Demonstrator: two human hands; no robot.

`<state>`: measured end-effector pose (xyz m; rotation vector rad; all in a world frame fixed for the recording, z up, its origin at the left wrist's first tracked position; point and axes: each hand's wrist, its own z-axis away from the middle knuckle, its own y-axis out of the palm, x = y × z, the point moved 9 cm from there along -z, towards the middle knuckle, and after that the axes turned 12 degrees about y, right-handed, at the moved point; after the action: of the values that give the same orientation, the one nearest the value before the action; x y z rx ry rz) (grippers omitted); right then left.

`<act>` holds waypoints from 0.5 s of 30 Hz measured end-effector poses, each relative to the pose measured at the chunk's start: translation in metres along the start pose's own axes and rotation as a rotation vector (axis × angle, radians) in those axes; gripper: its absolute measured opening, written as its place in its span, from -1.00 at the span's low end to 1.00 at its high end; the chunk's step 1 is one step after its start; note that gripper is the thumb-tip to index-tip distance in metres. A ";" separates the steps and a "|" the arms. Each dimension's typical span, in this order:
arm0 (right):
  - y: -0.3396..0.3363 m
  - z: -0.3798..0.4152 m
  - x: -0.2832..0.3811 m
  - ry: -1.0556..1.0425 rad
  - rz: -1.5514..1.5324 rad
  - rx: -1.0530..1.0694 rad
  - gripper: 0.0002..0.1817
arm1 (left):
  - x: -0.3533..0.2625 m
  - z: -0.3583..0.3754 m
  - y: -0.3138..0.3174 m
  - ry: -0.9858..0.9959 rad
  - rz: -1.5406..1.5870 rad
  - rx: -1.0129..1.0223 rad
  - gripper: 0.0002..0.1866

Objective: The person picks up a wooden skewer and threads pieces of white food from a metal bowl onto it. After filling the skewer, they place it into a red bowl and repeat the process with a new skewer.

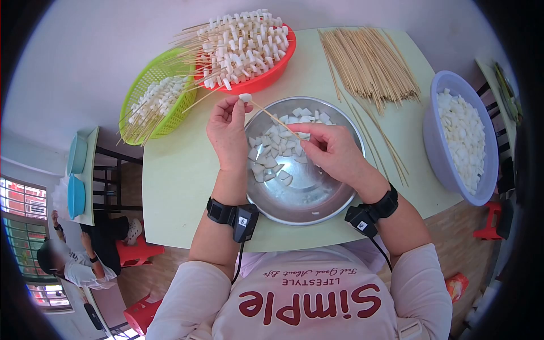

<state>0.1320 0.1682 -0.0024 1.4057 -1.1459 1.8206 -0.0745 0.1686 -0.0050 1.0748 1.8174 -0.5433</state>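
Observation:
Between the thumb and fingers of my left hand (226,126) is a white chunk (245,98), with the tip of a thin wooden skewer (272,117) at it. My right hand (331,148) pinches the same skewer near its other end, so the stick slants down to the right between my hands. Both hands are raised over a round steel bowl (354,190). Cut white pieces (277,139) lie in it, mostly toward its far and left side, and its near part shows bare shiny metal.
Behind the bowl, a red basin (292,48) holds piled loaded skewers, beside a green basket (133,93) with more. Bare skewers (371,65) lie at the back right. A lavender tub (433,127) of white pieces stands right. A person (85,260) sits at another table on the left.

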 end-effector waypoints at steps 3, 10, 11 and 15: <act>0.001 0.000 -0.001 0.010 0.004 0.005 -0.62 | -0.002 0.000 0.001 0.015 -0.002 0.006 -0.83; 0.003 -0.004 -0.011 0.031 -0.140 0.070 -0.62 | -0.001 -0.001 0.003 0.032 0.031 0.036 -0.86; 0.003 -0.005 -0.011 0.032 -0.140 0.070 -0.62 | -0.001 -0.001 0.003 0.031 0.031 0.036 -0.86; 0.003 -0.004 -0.011 0.152 -0.289 0.133 -0.63 | -0.003 -0.001 0.005 0.049 -0.011 0.065 -0.87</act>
<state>0.1309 0.1711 -0.0143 1.3974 -0.7162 1.7841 -0.0700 0.1707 -0.0015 1.1317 1.8599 -0.5910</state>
